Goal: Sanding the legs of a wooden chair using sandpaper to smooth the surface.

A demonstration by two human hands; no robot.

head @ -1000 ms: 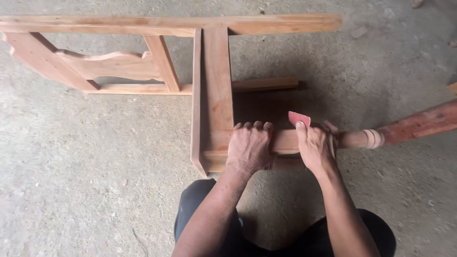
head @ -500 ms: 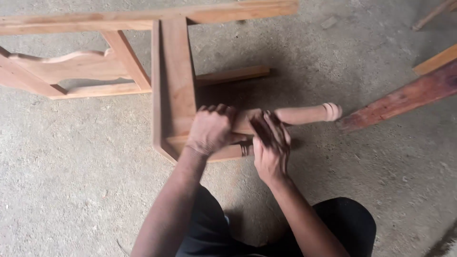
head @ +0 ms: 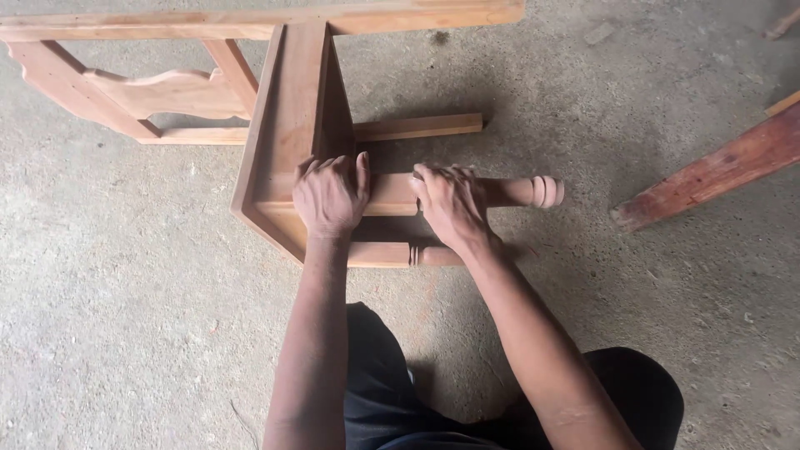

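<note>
Your left hand (head: pixel 331 196) presses on the chair frame (head: pixel 287 125), which lies on its side on the concrete floor (head: pixel 125 292). Your right hand (head: pixel 451 204) wraps the turned leg (head: pixel 521 192), perhaps with something under the palm.

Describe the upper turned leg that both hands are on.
The turned leg is bare pale wood, rounded, with ringed grooves and a knob at its free right end. It lies level above the concrete floor, joined at its left into the chair frame. The left hand and right hand rest on it.
</note>
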